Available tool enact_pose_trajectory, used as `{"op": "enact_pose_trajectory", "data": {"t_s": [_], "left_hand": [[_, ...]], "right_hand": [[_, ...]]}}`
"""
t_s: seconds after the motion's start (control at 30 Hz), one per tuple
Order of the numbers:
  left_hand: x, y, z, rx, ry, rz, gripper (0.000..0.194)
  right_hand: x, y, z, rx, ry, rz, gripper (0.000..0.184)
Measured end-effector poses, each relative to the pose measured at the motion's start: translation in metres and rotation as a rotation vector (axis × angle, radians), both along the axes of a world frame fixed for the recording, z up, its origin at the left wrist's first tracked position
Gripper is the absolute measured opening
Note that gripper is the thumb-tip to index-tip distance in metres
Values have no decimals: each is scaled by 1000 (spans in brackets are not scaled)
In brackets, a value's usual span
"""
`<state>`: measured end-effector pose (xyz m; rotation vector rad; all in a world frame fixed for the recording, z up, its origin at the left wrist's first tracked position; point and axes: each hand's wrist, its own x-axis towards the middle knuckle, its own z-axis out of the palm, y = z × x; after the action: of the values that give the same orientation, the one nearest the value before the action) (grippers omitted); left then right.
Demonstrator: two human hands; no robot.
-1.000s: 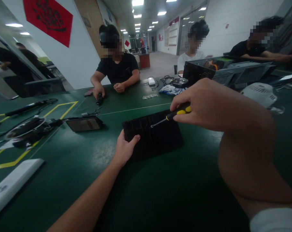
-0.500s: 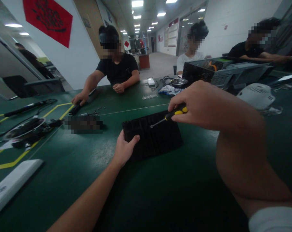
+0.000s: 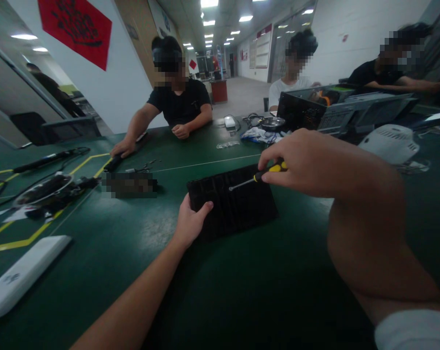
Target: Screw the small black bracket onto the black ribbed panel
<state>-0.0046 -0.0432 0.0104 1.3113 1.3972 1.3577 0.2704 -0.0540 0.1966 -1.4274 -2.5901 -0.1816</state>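
Observation:
A flat black rectangular panel (image 3: pixel 238 214) with raised ribs lies over the green table. At its left edge my left hand (image 3: pixel 193 221) grips it, thumb on top and the other fingers hidden beneath. In my right hand (image 3: pixel 296 158) is a screwdriver (image 3: pixel 245 183) with a black and yellow handle, pinched between thumb and fingers. Its metal shaft slants down to the left, and the tip is at the panel's upper middle. Whether a screw sits under the tip I cannot make out.
Several small dark parts (image 3: pixel 145 167) lie left of the panel. A white box-shaped device (image 3: pixel 26 277) is at the near left. Beyond my right hand stand an opened computer case (image 3: pixel 302 112) and a white vented housing (image 3: pixel 389 143). Across the table a person (image 3: pixel 183 104) rests a hand on a black object.
The whole view has shifted slightly, so things appear a little further right. My grip on the panel and the screwdriver stays the same, its tip still at the panel.

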Motion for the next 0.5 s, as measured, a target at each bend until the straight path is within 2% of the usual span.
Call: {"op": "enact_pose_trajectory", "data": {"t_s": [0.13, 0.23, 0.33, 0.5], "left_hand": [[-1, 1, -1, -1, -7, -6, 51], [-1, 1, -1, 1, -2, -6, 50], [-1, 1, -1, 12, 11, 5, 51], [-1, 0, 0, -2, -4, -3, 50]], "right_hand": [[4, 0, 0, -82, -70, -31, 31], [13, 1, 4, -77, -14, -11, 34], [21, 0, 7, -55, 43, 10, 28], [22, -2, 7, -53, 14, 9, 19]]}}
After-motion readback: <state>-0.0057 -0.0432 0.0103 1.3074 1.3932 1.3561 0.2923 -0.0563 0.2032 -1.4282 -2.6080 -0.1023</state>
